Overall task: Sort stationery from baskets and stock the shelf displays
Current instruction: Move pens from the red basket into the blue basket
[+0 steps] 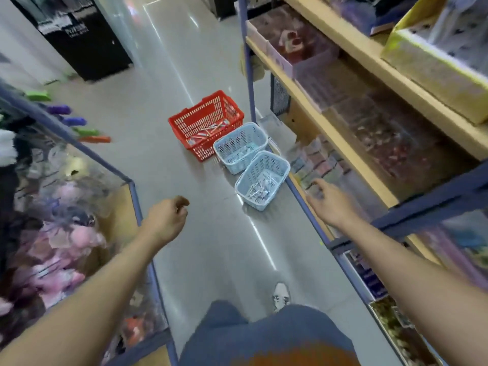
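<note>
Left hand (165, 220) curls loosely, empty; right hand (331, 204) spreads relaxed fingers, holding nothing, near a pale blue slotted plastic basket (274, 165).

The floor (211, 247) bears a red basket (203, 120), blue basket (239, 146), nearer blue basket (261, 178).

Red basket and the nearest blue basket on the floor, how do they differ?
The red basket is larger and lies farther away; the nearest blue basket is smaller and closer. The red basket holds long colourful packets; the blue one holds pale wrapped items. Both are slotted plastic on the floor.
</note>
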Demonstrator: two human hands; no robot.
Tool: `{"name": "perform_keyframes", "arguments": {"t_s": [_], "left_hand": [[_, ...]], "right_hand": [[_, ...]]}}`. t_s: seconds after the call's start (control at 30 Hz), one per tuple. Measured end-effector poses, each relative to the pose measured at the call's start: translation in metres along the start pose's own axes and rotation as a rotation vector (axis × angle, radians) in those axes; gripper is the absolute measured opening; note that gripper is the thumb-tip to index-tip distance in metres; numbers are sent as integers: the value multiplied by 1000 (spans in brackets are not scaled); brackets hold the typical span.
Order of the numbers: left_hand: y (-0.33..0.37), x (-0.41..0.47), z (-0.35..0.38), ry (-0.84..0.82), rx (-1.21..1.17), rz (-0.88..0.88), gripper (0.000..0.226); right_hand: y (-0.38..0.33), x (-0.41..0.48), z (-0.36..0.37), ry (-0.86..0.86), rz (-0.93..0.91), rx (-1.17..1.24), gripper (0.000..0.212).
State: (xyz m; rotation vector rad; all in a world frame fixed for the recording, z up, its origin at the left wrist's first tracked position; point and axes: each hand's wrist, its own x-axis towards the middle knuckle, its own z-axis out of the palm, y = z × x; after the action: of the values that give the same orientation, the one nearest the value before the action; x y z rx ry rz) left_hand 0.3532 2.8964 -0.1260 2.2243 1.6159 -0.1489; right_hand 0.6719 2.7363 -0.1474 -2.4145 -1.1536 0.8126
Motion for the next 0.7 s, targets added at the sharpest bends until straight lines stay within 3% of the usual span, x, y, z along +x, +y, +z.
{"name": "perform_keyframes", "arguments": {"t_s": [0.17,0.33,0.53,0.7], "left_hand": [[23,124,-8,-29,-26,82,33],[25,255,-7,-75,19,334,42],[5,410,17,-219,44,569,35],[-8,505,67,-362,108,727,35]], "right_hand": [[-18,89,23,84,120,192,41],[-58,177,61,278,274,481,58],[-101,278,133,370,436,608,64],[-96,337,194,413,554,578,66]]}}
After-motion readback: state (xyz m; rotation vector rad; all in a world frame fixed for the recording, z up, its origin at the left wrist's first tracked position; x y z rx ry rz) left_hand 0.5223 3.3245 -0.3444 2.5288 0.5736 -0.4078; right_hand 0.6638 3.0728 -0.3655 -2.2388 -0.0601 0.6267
